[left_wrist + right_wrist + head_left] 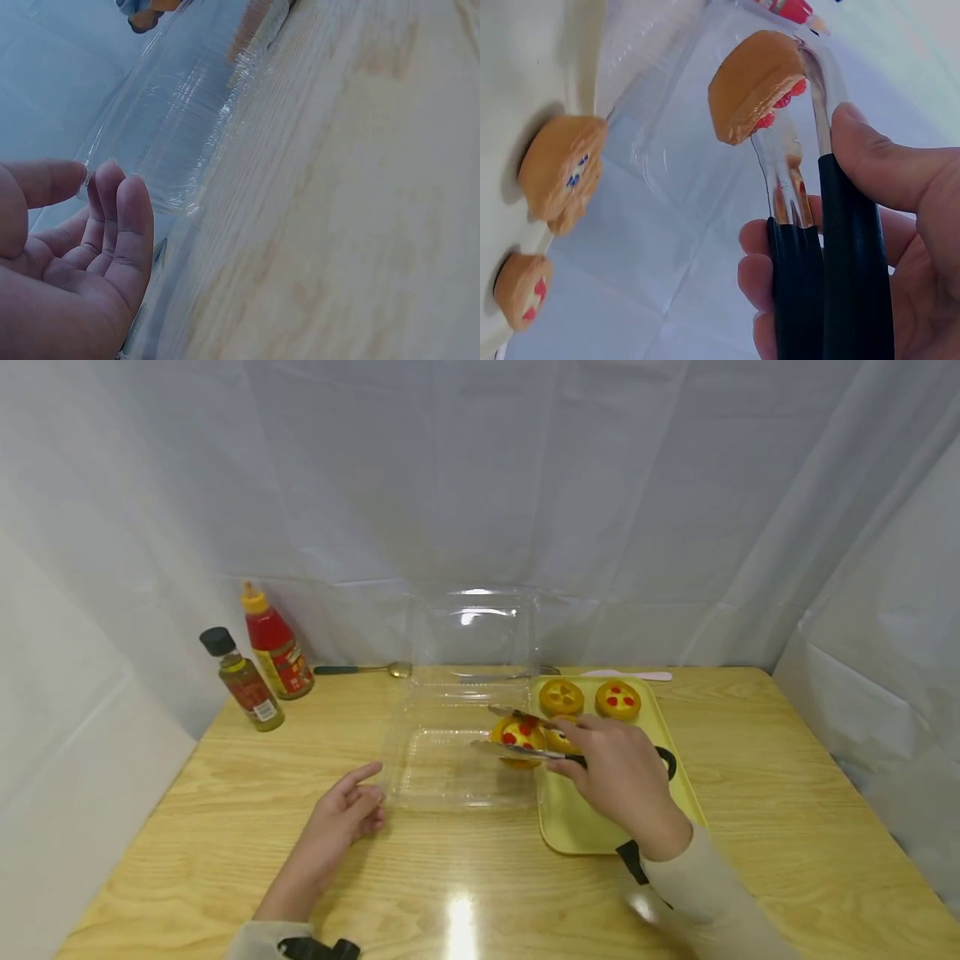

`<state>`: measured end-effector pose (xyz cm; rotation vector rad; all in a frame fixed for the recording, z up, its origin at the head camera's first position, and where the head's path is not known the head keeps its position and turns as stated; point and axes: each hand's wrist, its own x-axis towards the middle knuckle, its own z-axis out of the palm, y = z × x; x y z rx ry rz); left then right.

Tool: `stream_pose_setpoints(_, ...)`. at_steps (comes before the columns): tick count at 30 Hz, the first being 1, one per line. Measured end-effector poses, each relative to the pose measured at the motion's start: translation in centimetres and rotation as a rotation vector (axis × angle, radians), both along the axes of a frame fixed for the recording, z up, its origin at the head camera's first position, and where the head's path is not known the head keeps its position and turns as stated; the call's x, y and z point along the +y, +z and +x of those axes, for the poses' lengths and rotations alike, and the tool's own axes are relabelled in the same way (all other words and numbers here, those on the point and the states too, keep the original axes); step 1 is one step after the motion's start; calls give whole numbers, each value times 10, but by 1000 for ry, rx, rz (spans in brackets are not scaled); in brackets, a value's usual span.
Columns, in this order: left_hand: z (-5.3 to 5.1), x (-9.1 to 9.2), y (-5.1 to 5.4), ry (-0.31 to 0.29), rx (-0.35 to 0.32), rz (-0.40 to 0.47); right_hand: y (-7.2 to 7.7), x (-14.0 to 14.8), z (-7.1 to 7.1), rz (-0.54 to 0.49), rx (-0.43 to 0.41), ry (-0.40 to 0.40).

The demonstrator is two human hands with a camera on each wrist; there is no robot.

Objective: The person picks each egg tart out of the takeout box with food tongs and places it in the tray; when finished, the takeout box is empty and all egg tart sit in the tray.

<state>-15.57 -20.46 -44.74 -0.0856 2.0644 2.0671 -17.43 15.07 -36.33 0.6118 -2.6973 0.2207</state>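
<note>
My right hand (622,768) grips black-handled metal tongs (855,255). Between their tips hangs a small round tart (754,82) with red pieces on top, raised over the right side of a clear plastic container (450,797). The container's lid (472,643) stands up at the back. My left hand (341,818) is at the container's left front edge, with finger and thumb tips pinching its rim (87,174). On a yellow tray (570,835) to the right sit more tarts, among them a yellow-topped one (561,697), a red-dotted one (618,700) and a blue-specked one (574,169).
A red sauce bottle (281,652) and an oil bottle with a black cap (251,693) stand at the back left. A spoon (367,669) lies beside them. Behind the tray is a pale pink-handled utensil (645,676), with a fork (550,670) near it. White curtains enclose the table.
</note>
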Motion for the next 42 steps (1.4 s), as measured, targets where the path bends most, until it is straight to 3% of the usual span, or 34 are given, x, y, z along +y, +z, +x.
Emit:
stream_pose_setpoints(8, 1, -1, -1, -24, 17, 4, 3, 26, 11, -19, 69, -53)
stream_pose_setpoints(17, 1, -2, -2, -27, 9, 4, 4, 58, 19, -43, 93, -104)
stream_pose_setpoints(26, 0, -2, -3, -26, 11, 16, -9, 94, 21, -49, 123, -148)
stream_pose_setpoints(34, 0, -3, -3, -16, 15, 12, -24, 110, 12, -44, 155, -168)
stream_pose_setpoints(37, 0, -2, -3, -18, 22, 9, -31, 114, 8, -52, 134, -176)
stream_pose_setpoints(42, 0, -2, -1, -19, 21, 11, -38, 117, 3, -77, 32, -208)
